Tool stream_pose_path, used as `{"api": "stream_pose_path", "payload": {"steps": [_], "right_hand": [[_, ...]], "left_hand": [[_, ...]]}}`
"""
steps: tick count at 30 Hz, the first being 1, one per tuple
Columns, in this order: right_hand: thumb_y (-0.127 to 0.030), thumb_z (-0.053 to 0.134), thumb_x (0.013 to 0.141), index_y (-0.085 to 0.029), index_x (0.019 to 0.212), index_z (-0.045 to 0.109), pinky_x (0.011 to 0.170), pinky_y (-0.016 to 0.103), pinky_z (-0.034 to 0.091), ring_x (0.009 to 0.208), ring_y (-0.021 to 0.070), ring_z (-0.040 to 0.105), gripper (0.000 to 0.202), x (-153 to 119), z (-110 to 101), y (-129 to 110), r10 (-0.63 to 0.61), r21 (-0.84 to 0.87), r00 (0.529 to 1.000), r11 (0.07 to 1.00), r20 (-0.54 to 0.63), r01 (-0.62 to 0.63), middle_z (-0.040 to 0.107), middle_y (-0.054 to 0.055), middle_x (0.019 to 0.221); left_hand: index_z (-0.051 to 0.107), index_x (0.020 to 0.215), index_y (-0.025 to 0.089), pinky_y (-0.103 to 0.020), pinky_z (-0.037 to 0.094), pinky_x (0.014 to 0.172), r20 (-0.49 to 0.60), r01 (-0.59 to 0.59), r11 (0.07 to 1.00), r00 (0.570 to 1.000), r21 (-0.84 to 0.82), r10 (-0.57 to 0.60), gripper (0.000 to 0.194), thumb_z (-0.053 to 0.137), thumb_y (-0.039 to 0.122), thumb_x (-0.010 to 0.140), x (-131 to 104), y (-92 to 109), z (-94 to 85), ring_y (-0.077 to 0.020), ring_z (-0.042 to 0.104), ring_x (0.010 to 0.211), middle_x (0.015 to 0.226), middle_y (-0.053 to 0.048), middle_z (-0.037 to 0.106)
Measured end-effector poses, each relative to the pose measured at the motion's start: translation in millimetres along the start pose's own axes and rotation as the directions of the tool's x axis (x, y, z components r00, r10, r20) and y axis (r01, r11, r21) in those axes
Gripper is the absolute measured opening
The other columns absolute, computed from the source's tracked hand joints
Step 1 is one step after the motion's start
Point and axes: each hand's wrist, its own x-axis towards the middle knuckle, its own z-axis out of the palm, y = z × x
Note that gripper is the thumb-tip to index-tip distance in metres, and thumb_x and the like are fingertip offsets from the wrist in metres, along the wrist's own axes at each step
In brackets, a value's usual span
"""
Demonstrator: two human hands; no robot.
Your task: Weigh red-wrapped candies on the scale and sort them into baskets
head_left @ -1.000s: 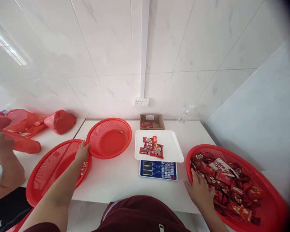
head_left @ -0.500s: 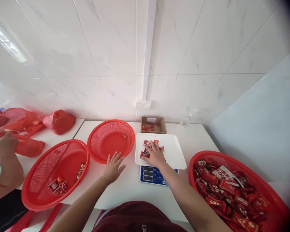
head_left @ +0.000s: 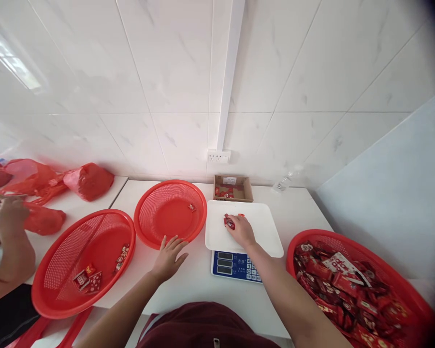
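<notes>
Gathering seems underway, right hand [head_left: 242, 232] curled round red packets [head_left: 229, 222], left hand [head_left: 167, 260] spread near the basket's [head_left: 166, 217] six o'clock; lifting would need a snug grip.

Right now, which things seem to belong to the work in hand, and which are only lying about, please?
Probably in use:
red packets bunched in the right hand
white tray on the blue scale
middle red basket, nearest the left hand

Probably just lying about:
clear bottle
cardboard box behind the tray
</notes>
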Motion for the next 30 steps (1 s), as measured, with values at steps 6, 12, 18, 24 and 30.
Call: {"api": "stream_pose_path", "payload": {"steps": [6, 12, 18, 24, 30], "right_hand": [[-0.039, 0.059, 0.071, -0.021, 0.105, 0.056, 0.078, 0.033, 0.047, 0.086, 0.0197, 0.061, 0.038, 22.6, -6.8, -25.4, 0.469, 0.622, 0.872, 0.727, -0.141, -0.29, 0.066, 0.003, 0.096], [-0.053, 0.057, 0.073, -0.02, 0.126, 0.039, 0.067, 0.032, 0.052, 0.077, 0.0178, 0.064, 0.065, 52.0, -10.1, -106.1, 0.313, 0.925, 0.943, 0.312, 0.115, -0.217, 0.066, 0.007, 0.1], [-0.046, 0.047, 0.084, -0.022, 0.136, 0.036, 0.104, 0.046, 0.03, 0.133, 0.0272, 0.029, 0.059, 48.8, -2.9, -96.9, 0.111, 0.478, 0.987, 0.865, 0.119, -0.155, 0.038, 0.012, 0.142], [-0.024, 0.044, 0.086, -0.026, 0.123, 0.053, 0.1, 0.049, 0.026, 0.131, 0.0287, 0.029, 0.038, 16.9, 10.8, -31.9, 0.02, -0.014, 0.975, 1.0, 0.221, -0.018, 0.046, 0.009, 0.136], [-0.015, 0.035, 0.087, -0.014, 0.111, 0.057, 0.086, 0.035, 0.04, 0.1, 0.022, 0.055, 0.032, 10.6, 4.9, -36.5, 0.22, 0.26, 0.971, 0.936, 0.091, -0.236, 0.062, 0.013, 0.108]], "left_hand": [[0.055, 0.122, 0.028, -0.058, 0.017, 0.109, -0.004, -0.015, 0.999, 1.0, -0.028, 0.015, 0.036, 0.046, 0.038, 0.088, -4.7, -1.1, -2.0, -0.0257, 0.046, 0.123, 0.12, -0.007, 0.061], [0.054, 0.121, 0.026, -0.059, 0.018, 0.108, 0.007, 0.0, 1.0, 1.0, -0.018, 0.0, 0.036, 0.045, 0.038, 0.088, -5.3, -1.3, -2.9, -0.0269, 0.045, 0.123, 0.12, -0.007, 0.061], [0.055, 0.12, 0.027, -0.059, 0.02, 0.108, 0.009, 0.012, 1.0, 1.0, -0.017, -0.012, 0.035, 0.046, 0.036, 0.087, -4.0, -2.1, -1.6, -0.0271, 0.047, 0.122, 0.121, -0.007, 0.061], [0.057, 0.118, 0.026, -0.058, 0.022, 0.107, -0.032, -0.013, 1.0, 0.999, -0.001, 0.013, 0.033, 0.044, 0.033, 0.089, -2.5, -6.5, 1.2, -0.0255, 0.048, 0.121, 0.118, -0.006, 0.063], [0.061, 0.113, 0.026, -0.057, 0.029, 0.104, -0.089, -0.067, 0.996, 0.993, 0.052, 0.071, 0.034, 0.036, 0.023, 0.09, 2.2, -20.5, 8.6, -0.0248, 0.053, 0.115, 0.111, -0.006, 0.066]]}}
